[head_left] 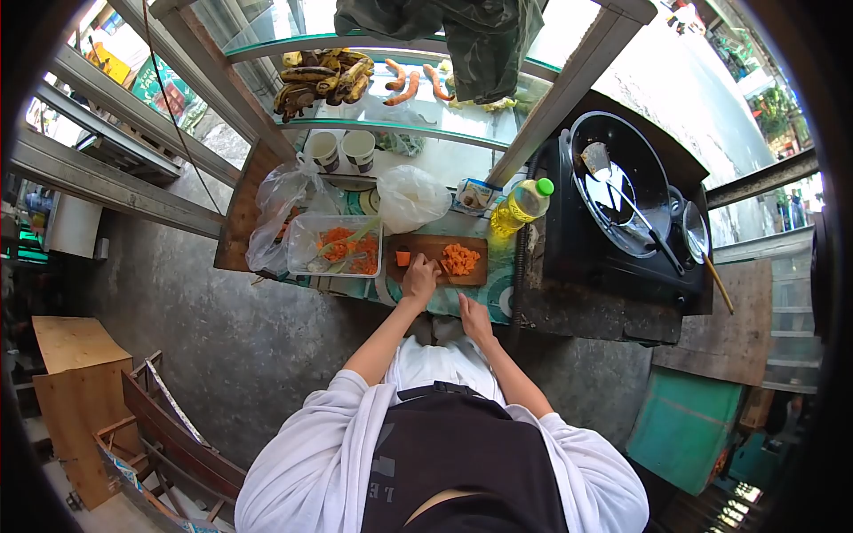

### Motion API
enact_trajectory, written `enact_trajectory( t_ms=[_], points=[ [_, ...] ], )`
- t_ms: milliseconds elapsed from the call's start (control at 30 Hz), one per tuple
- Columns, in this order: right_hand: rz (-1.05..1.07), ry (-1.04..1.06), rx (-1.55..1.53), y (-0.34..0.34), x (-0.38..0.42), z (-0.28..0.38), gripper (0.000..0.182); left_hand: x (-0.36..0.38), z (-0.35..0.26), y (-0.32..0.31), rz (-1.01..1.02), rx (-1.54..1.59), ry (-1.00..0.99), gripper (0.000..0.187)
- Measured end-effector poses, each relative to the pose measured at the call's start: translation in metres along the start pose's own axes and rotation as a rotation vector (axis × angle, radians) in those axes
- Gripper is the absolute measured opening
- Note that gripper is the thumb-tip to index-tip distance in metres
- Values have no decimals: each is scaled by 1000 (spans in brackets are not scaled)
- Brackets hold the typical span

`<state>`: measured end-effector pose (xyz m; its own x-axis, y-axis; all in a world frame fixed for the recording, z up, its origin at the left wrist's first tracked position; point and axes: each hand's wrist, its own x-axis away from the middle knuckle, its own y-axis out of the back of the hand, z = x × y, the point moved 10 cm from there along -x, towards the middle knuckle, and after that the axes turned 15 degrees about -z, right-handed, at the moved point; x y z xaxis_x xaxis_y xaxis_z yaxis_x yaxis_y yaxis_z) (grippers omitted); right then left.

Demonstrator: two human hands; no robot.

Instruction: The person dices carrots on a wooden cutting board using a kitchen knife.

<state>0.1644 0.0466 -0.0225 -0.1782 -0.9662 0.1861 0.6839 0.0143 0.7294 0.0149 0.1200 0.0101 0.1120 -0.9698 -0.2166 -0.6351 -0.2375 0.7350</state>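
My left hand point(420, 279) is over the wooden cutting board point(425, 242), its fingers pinched together on a piece of carrot that they mostly cover. A larger orange carrot chunk point(403, 258) lies just to its left. Diced carrot point(460, 259) is heaped on the right half of the board. At the board's front edge is my right hand point(476, 316), with curled fingers; what it grips is hidden from this angle. Left of the board, a clear plastic tub point(302, 264) holds shredded carrot point(351, 249) and some pale green strips.
An oil bottle point(522, 206) with a green cap stands right of the board. Farther right, a wok point(657, 169) with utensils sits on a black stove point(569, 240). Plastic bags point(413, 197) and two paper cups point(358, 151) stand behind. Bananas point(324, 78) lie on the glass shelf above.
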Motion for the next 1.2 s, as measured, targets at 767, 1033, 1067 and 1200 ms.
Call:
enact_trajectory(
  t_ms=[767,1033,1067,1200],
  points=[
    [46,7,41,0,-8,6,53,0,-12,9,-69,-91,-133,22],
    [59,-37,16,4,2,-1,55,1,-5,7,-40,-116,-103,22],
    [30,-6,-4,8,2,5,57,2,-5,6,-44,-118,-106,22],
    [43,-6,64,7,3,6,51,2,-4,6,-49,-125,-114,22]
  ],
)
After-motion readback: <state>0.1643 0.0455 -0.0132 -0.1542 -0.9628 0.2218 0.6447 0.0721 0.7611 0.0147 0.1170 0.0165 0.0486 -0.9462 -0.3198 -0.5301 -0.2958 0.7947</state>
